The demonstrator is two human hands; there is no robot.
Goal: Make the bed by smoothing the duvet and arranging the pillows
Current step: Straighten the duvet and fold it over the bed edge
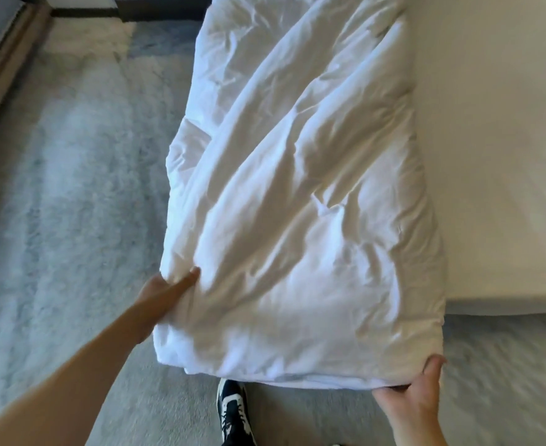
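Note:
A white, crumpled duvet (291,194) lies folded in a long band along the left side of the bed and hangs over its foot end. My left hand (165,292) grips the duvet's near left edge, thumb on top. My right hand (416,397) holds the near right corner from below, thumb over the hem. The bare mattress sheet (496,140) shows to the right of the duvet. No pillows are in view.
Grey shaggy carpet (66,194) covers the floor left of the bed and in front of it. A wooden skirting strip (4,69) runs along the far left. My black and white shoe (233,410) stands just below the duvet's hanging edge.

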